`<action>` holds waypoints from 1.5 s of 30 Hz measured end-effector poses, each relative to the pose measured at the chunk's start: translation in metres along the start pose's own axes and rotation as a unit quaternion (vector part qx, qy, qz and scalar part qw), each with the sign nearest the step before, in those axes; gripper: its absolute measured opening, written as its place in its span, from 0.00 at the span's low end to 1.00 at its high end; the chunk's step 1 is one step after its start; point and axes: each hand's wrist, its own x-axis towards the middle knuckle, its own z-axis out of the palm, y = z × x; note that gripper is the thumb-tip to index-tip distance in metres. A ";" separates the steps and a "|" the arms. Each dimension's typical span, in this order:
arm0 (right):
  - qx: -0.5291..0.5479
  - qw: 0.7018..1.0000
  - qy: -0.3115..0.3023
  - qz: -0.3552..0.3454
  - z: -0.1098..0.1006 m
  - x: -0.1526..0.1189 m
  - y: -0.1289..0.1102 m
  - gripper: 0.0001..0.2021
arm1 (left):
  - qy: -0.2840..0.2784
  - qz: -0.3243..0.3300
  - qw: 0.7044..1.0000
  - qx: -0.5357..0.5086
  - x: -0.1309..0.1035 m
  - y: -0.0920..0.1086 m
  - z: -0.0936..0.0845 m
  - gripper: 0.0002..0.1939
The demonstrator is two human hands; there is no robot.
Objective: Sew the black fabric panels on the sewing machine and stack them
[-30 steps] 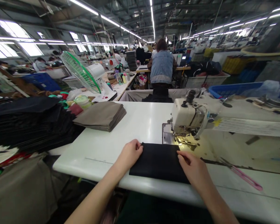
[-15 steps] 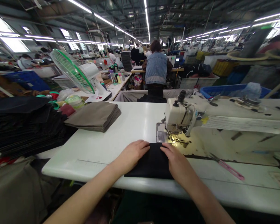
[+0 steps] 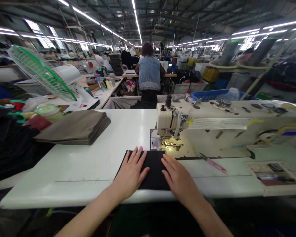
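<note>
A black piece of fabric (image 3: 153,171) lies flat at the front edge of the pale sewing table (image 3: 88,164). My left hand (image 3: 132,171) rests on its left part, palm down with fingers spread. On the fabric's right edge lies my right hand (image 3: 179,176), its fingers stretched out and pressing lightly. Just beyond the cloth stands a sewing machine (image 3: 169,123), its needle area lit yellow. Pink-handled thread snips (image 3: 213,163) lie right of my right hand, in front of the machine bed.
A stack of folded brown-grey fabric (image 3: 76,126) sits at the table's left, beside a dark fabric pile (image 3: 10,141). Behind it stands a green-rimmed fan (image 3: 44,72). A person in a denim vest (image 3: 149,72) works ahead. A tray of small parts (image 3: 276,176) is at right.
The view has turned right. My left hand has spread flat over the fabric's left side, and my right hand has moved slightly nearer me along its right edge. More of the fabric's far edge shows.
</note>
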 end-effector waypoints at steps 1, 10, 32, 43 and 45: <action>0.001 1.000 -0.001 -0.006 -0.003 -0.003 0.004 0.19 | -0.007 0.012 1.000 -0.007 0.002 0.003 -0.002 0.28; 0.022 1.000 -0.002 0.003 -0.001 0.025 0.021 0.19 | -0.077 0.116 0.989 -0.051 0.043 0.007 -0.006 0.34; 0.021 0.999 -0.018 0.028 -0.003 0.036 0.023 0.18 | -0.084 0.122 0.987 -0.063 0.057 -0.005 -0.003 0.34; 0.007 1.000 -0.011 0.014 -0.009 0.023 0.019 0.18 | -0.104 0.135 0.984 -0.060 0.051 -0.002 -0.011 0.30; 0.008 1.000 -0.008 -0.004 -0.014 0.007 0.015 0.17 | -0.112 0.181 0.974 -0.082 0.037 0.004 -0.016 0.25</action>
